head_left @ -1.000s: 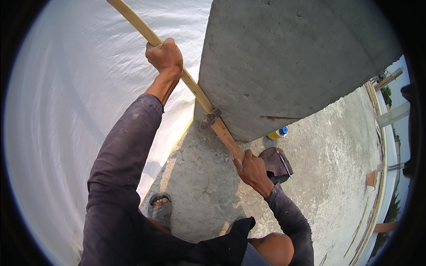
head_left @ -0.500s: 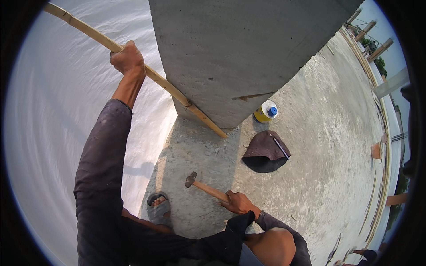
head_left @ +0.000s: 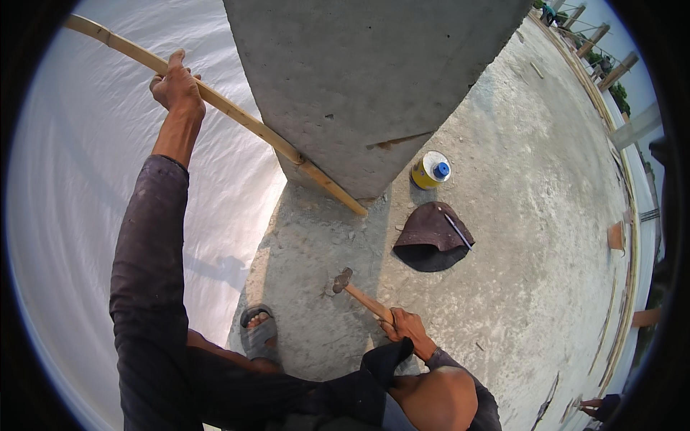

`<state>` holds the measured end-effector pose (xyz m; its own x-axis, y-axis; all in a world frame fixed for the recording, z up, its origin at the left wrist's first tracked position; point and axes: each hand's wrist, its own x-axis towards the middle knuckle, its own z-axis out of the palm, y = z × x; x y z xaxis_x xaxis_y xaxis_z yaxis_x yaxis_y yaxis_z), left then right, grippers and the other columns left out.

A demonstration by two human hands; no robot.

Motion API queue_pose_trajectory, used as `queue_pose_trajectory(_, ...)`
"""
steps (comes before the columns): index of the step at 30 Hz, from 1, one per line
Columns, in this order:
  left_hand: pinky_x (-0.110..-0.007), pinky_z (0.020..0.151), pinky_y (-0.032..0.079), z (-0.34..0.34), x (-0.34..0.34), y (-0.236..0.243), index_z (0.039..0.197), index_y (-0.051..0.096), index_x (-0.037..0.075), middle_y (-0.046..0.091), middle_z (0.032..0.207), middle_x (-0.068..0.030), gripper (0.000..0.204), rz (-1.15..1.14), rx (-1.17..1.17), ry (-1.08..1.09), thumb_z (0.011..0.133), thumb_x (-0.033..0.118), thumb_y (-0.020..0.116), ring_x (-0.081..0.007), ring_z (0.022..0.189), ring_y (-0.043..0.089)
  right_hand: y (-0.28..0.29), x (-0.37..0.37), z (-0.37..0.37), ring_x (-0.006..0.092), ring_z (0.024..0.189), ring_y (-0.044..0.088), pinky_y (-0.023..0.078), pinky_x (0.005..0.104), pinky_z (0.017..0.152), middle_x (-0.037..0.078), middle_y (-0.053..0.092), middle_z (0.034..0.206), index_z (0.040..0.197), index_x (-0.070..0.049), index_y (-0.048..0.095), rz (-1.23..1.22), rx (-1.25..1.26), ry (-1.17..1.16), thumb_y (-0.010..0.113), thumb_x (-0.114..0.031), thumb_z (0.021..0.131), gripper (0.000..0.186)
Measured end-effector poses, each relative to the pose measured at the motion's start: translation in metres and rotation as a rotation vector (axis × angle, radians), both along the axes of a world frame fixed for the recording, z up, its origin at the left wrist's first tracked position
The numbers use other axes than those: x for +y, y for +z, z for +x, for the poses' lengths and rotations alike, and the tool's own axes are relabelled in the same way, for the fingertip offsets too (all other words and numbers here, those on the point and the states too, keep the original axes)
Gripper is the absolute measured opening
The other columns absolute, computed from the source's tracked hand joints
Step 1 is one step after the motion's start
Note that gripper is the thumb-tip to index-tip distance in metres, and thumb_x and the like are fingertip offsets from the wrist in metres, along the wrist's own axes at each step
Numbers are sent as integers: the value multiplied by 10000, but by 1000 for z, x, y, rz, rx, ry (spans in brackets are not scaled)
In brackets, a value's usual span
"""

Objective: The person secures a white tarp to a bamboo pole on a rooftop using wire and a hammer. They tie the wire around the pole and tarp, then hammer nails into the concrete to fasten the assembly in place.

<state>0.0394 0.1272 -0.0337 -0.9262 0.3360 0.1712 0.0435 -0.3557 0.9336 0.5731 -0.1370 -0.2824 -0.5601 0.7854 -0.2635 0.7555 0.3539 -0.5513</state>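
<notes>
My left hand (head_left: 177,90) is closed around a long bamboo strip (head_left: 244,118), with one finger sticking up. The strip slants down rightward along the grey concrete column (head_left: 366,72), its lower end by the column's foot. Low in the view, my right hand (head_left: 410,330) grips a hammer (head_left: 370,303) by its wooden handle. The metal head is raised toward the column, apart from the strip. Right of the column's base lie a dark brown cloth hat (head_left: 420,230) with a pen (head_left: 458,232) on it, and a yellow-and-white container (head_left: 425,172) with a blue cap.
White sheeting (head_left: 65,215) spreads along the left beside the concrete floor (head_left: 532,215). My sandalled foot (head_left: 260,336) stands near its edge. Long wooden strips (head_left: 624,309) and an orange-brown block (head_left: 616,235) line the far right. Another person's hand (head_left: 592,408) shows at lower right.
The hammer and my right hand have moved right, with the head slightly higher. My left hand has shifted up and left, with a finger now raised off the strip.
</notes>
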Motion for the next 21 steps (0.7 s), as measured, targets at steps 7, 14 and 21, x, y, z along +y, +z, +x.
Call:
queue_pose_trajectory(7, -352, 550, 474, -17, 11, -5, 1087, 495, -47, 557, 800, -100, 419, 36, -56, -94, 896, 262, 705, -190, 603, 560, 6, 33, -12, 379, 706, 698, 567, 444, 613, 216, 681, 903, 1187, 37, 578, 221, 35, 66, 684, -370, 963, 477)
queue_pose_trajectory(14, -306, 470, 416, -31, 31, -12, 994, 494, 27, 473, 673, -25, 302, -41, -57, -12, 906, 231, 698, -129, 479, 454, 38, 94, -65, 405, 687, 697, 549, 465, 570, 241, 668, 792, 1084, 64, 607, 277, 122, 131, 736, -384, 929, 491)
queue_pose_trajectory(21, -286, 468, 425, -32, 25, -2, 1016, 502, 37, 496, 702, -21, 307, -3, -94, -46, 966, 276, 688, -118, 522, 486, 52, 124, -99, 393, 635, 692, 535, 469, 554, 248, 674, 832, 1088, 61, 544, 400, 45, 159, 759, -358, 909, 504)
